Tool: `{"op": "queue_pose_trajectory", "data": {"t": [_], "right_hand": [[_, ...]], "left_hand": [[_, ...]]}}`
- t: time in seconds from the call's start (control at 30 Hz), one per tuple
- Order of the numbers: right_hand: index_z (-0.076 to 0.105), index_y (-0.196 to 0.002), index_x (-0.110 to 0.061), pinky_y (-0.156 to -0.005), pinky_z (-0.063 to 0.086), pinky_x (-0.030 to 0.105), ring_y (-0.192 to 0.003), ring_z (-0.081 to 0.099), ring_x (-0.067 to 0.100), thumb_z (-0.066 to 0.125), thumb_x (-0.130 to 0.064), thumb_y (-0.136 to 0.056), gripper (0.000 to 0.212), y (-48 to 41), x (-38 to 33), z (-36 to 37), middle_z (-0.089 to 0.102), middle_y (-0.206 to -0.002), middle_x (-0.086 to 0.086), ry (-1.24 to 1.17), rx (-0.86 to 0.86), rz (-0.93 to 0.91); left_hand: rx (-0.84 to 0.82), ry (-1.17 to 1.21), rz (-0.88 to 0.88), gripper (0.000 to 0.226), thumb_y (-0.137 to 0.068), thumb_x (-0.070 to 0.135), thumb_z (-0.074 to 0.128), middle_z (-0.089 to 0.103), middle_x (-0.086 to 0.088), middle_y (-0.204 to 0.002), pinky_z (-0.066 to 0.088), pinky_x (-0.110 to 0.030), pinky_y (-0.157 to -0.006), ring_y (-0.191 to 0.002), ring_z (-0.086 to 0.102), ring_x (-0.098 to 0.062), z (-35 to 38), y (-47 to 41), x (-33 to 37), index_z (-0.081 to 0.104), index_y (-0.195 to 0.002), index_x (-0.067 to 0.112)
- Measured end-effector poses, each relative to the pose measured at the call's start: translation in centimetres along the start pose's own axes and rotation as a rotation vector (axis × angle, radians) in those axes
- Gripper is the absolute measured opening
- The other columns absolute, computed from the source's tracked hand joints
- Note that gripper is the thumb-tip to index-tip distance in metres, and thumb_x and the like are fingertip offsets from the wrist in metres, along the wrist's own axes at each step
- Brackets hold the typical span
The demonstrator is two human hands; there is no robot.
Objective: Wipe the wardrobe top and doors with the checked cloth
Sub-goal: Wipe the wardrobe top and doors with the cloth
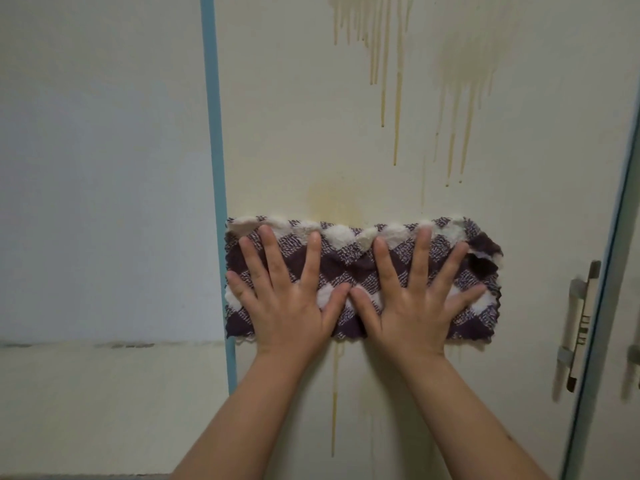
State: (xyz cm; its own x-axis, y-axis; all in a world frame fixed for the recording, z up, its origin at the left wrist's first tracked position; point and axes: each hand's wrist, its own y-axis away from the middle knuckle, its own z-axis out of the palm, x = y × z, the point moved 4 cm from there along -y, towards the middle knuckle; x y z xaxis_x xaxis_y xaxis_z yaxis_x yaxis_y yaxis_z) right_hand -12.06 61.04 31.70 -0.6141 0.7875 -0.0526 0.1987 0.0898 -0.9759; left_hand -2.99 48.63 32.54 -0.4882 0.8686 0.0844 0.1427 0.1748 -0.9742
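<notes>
Purple-and-white checked cloth [360, 271] lies flat under my spread fingers on the cream wardrobe door [311, 133]. My left hand [287, 299] and right hand [415, 299] press it open-palmed, thumbs touching. Yellowish drip stains [388, 64] run above my fingertips; a metal handle [578, 323], slightly blurred, sits beyond my right little finger.

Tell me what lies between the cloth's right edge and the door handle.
Head view: only bare cream door panel lies between the checked cloth and the handle.
</notes>
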Motion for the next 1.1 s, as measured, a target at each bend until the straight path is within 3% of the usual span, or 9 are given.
{"op": "queue_pose_trajectory", "data": {"t": [0.23, 0.47, 0.63, 0.77, 1.1], "right_hand": [[0.007, -0.146, -0.04, -0.097, -0.004, 0.075, -0.14, -0.004, 0.039, 0.025, -0.076, -0.084, 0.074, -2.6, 0.2, -0.7, -0.018, -0.154, -0.001, -0.011, 0.051, 0.031], [0.014, -0.146, -0.04, -0.092, -0.004, 0.079, -0.139, 0.004, 0.048, 0.021, -0.075, -0.082, 0.073, -10.6, -0.2, -2.7, 0.013, -0.157, 0.011, -0.074, -0.026, 0.081], [-0.002, -0.144, -0.047, -0.093, -0.005, 0.079, -0.14, -0.015, 0.041, 0.011, -0.077, -0.078, 0.074, -16.9, -0.6, -4.3, -0.01, -0.158, 0.0, -0.072, -0.033, 0.05], [-0.01, -0.142, -0.051, -0.094, -0.007, 0.078, -0.138, -0.027, 0.036, 0.015, -0.075, -0.082, 0.069, -21.3, -0.7, -5.4, -0.024, -0.155, -0.006, -0.077, -0.063, 0.042], [-0.012, -0.141, -0.052, -0.095, -0.005, 0.078, -0.138, -0.027, 0.037, 0.009, -0.076, -0.082, 0.067, -32.2, -1.2, -7.5, -0.021, -0.155, -0.006, -0.04, -0.008, 0.003]], "left_hand": [[0.018, 0.035, -0.006, 0.073, -0.086, 0.07, 0.025, 0.017, -0.028, -0.148, 0.01, -0.065, -0.104, -0.137, 0.011, -0.045, -0.6, -2.8, 0.5, 0.019, -0.146, 0.028], [0.026, 0.054, -0.011, 0.075, -0.082, 0.071, 0.022, 0.017, -0.028, -0.15, 0.01, -0.069, -0.102, -0.137, 0.012, -0.049, -2.3, -10.9, 1.5, 0.022, -0.145, 0.03], [0.016, 0.071, -0.05, 0.082, -0.075, 0.076, 0.013, -0.004, -0.022, -0.154, 0.001, -0.065, -0.105, -0.14, -0.005, -0.044, -3.6, -16.8, 2.2, 0.005, -0.146, 0.036], [0.019, 0.076, -0.045, 0.079, -0.079, 0.076, 0.017, -0.018, -0.017, -0.154, -0.005, -0.062, -0.107, -0.14, -0.016, -0.039, -4.7, -21.4, 2.6, -0.008, -0.145, 0.039], [0.082, 0.026, -0.039, 0.075, -0.079, 0.075, 0.014, -0.015, -0.013, -0.155, -0.005, -0.057, -0.11, -0.141, -0.017, -0.034, -6.5, -31.9, 3.2, -0.008, -0.144, 0.043]]}}
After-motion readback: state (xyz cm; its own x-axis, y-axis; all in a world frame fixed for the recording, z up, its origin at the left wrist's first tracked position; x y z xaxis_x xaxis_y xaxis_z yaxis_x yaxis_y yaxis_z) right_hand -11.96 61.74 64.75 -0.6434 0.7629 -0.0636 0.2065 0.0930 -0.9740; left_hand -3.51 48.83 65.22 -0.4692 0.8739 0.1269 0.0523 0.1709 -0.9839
